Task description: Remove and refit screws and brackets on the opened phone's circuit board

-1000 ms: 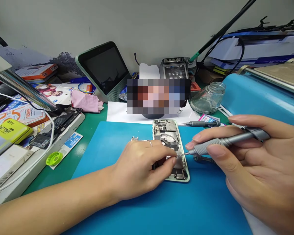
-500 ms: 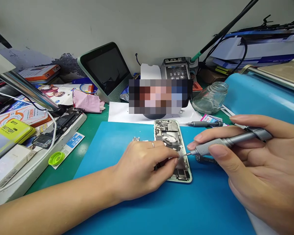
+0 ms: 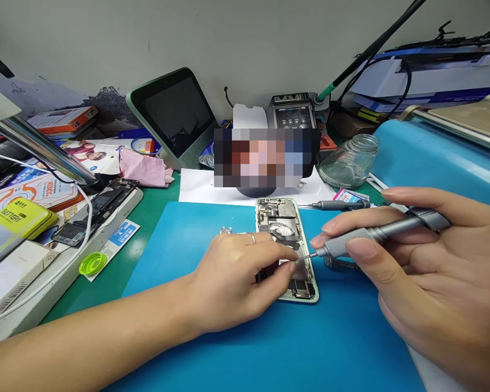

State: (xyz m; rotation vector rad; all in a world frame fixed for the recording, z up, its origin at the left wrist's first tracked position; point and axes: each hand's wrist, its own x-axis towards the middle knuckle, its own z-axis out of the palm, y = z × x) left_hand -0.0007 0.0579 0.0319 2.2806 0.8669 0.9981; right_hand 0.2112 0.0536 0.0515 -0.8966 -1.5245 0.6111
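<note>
An opened phone (image 3: 288, 209) with a pale green frame lies on the blue mat, its inner parts exposed. Over its middle, my left hand (image 3: 245, 277) is closed, thumb and index finger pinched around the end of a thin metal shaft. That shaft belongs to a grey screwdriver (image 3: 353, 242), slanted down to the left. My right hand (image 3: 428, 272) grips its ribbed handle between thumb and fingers. Whether a small part sits between the left fingertips is hidden. Part of the phone is covered by the left hand.
Small metal parts (image 3: 226, 231) lie left of the phone. Another screwdriver (image 3: 341, 205) and a glass jar (image 3: 351, 160) are beyond it, right. A second opened phone (image 3: 93, 212), a green cap (image 3: 92, 264) and a yellow battery box (image 3: 24, 220) sit left. A tablet-like display (image 3: 173, 114) stands behind.
The view has shifted very slightly. Both hands keep the same hold, with the screwdriver's tip still at the left fingertips.
</note>
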